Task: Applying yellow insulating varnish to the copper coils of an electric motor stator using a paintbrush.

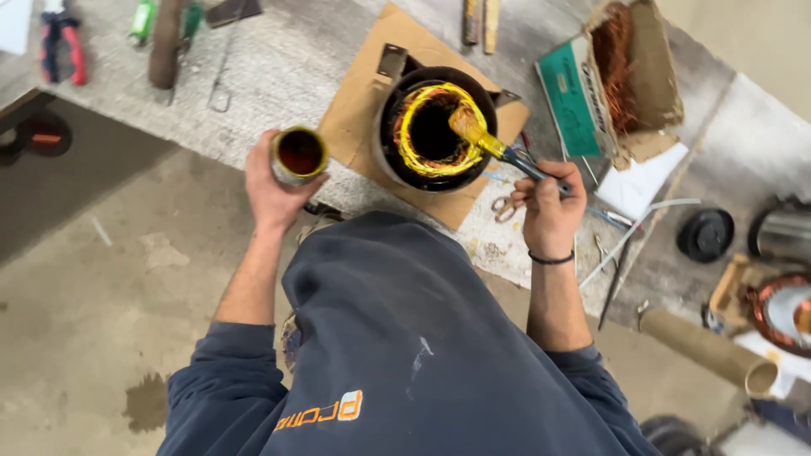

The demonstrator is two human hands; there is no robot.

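My left hand [272, 187] holds a small round tin [299, 154] with dark amber liquid in it, raised beside the bench edge. My right hand [549, 208] grips the dark handle of a paintbrush [490, 142]. Its yellow-wet bristles rest on the copper windings inside a dark round motor housing [433, 127], which glisten yellow and orange. The housing stands on a piece of brown cardboard [355, 110] on the workbench.
A torn cardboard box of copper wire [621, 67] sits at the right. Scissors [504, 208] lie by my right hand. Red pliers [62, 46] and other tools lie at the back left. A black lid [705, 234], cardboard tube [710, 350] and copper coil [781, 312] are far right.
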